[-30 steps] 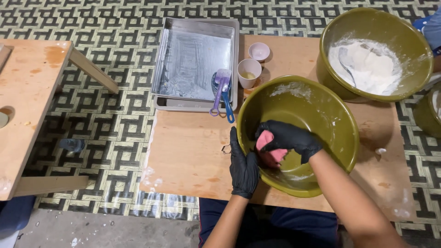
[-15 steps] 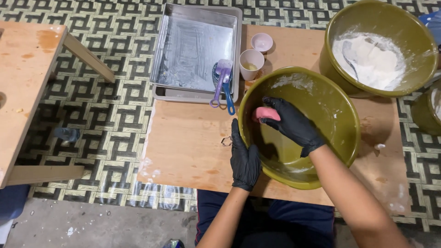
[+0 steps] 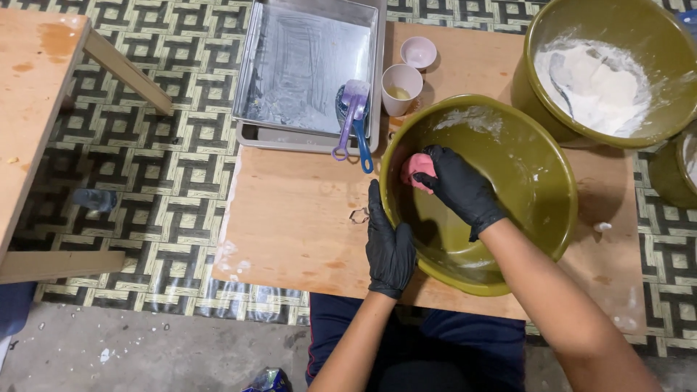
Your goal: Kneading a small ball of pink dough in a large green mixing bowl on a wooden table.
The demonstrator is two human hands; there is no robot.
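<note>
A large olive-green bowl (image 3: 537,181) sits on a low wooden board (image 3: 290,218), smeared inside with white residue. My right hand (image 3: 459,190), in a black glove, is inside the bowl, gripping a pink scraper (image 3: 415,168) pressed against the bowl's left inner wall. My left hand (image 3: 387,245), also in a black glove, holds the outside of the bowl's near-left rim.
A metal tray (image 3: 308,65) lies at the back with purple and blue spatulas (image 3: 353,120) on its edge. Two small cups (image 3: 401,81) stand beside it. A second green bowl (image 3: 617,65) holds white flour. A wooden table (image 3: 36,109) stands on the left.
My right hand has slid the pink scraper up along the bowl's left wall, from near the front toward the far left side. My left hand stays on the rim.
</note>
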